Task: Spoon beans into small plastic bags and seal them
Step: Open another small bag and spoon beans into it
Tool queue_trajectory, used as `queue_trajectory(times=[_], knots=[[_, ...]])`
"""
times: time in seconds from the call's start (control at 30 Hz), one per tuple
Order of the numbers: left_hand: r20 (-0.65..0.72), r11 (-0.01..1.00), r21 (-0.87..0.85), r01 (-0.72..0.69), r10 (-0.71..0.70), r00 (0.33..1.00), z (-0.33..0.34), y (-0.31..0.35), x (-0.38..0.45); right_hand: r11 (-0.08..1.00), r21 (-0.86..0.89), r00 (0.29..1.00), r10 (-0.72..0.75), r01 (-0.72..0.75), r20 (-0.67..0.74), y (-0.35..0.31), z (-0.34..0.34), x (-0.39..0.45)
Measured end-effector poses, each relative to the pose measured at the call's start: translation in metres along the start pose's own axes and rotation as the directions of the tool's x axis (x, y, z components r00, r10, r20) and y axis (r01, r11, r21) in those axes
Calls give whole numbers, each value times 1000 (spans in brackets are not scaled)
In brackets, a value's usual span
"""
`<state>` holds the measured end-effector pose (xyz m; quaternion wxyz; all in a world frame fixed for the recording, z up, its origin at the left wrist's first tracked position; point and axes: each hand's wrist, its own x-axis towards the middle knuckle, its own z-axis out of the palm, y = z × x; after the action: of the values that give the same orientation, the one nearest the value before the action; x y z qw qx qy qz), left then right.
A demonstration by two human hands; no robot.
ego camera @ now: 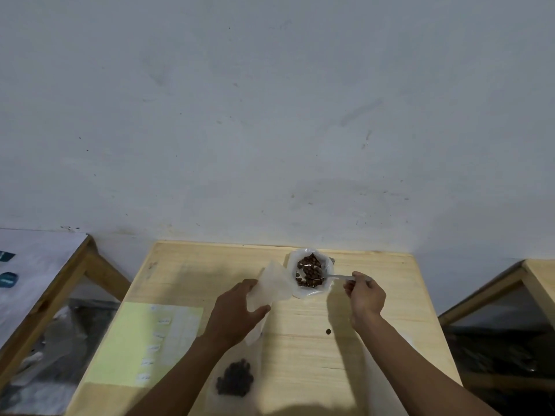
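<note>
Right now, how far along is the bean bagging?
One filled bag of beans already lies near the table's front edge. In hand: the left hand holds an empty bag, and the right hand dips the spoon into the bean container. Filling and sealing this bag remain.

Your left hand (237, 307) holds a small empty bag (271, 285). Your right hand (365, 295) dips a spoon (329, 277) into the beans (309, 271).
</note>
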<state>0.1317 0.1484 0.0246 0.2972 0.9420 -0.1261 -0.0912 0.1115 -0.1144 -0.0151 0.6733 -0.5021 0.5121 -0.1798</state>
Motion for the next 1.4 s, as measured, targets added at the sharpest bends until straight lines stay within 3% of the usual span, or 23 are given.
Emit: queue_trajectory(times=[0.23, 0.43, 0.53, 0.67, 0.77, 0.87, 1.07, 1.23, 1.4], knots=[[84, 998, 56, -14, 10, 996, 21, 5, 14, 986, 102, 987, -143, 135, 75, -35, -24, -32], [67, 995, 76, -72, 67, 996, 29, 14, 25, 958, 41, 942, -286, 283, 178, -38, -37, -60], [62, 992, 84, -98, 93, 994, 31, 17, 27, 910, -30, 880, -391, 414, 271, -37, -40, -71], [58, 992, 79, -101, 97, 994, 31, 16, 27, 777, -85, 733, -543, 624, 410, -37, -40, -79], [36, 994, 60, -89, 87, 996, 32, 12, 26, 702, -99, 667, -611, 706, 427, -40, -40, -77], [23, 995, 68, -73, 71, 997, 34, 6, 24, 700, -96, 676, -631, 707, 381, -46, -39, -69], [82, 994, 93, -62, 55, 995, 42, -9, 18, 768, -149, 768, -564, 623, 303, -35, -34, -40], [238, 994, 26, -104, 95, 967, 48, -6, 22, 753, -224, 771, -527, 619, 359, -18, -26, -29], [363, 992, -5, -123, 117, 925, 58, 5, 38, 706, -244, 728, -541, 666, 421, -14, -18, -24]])
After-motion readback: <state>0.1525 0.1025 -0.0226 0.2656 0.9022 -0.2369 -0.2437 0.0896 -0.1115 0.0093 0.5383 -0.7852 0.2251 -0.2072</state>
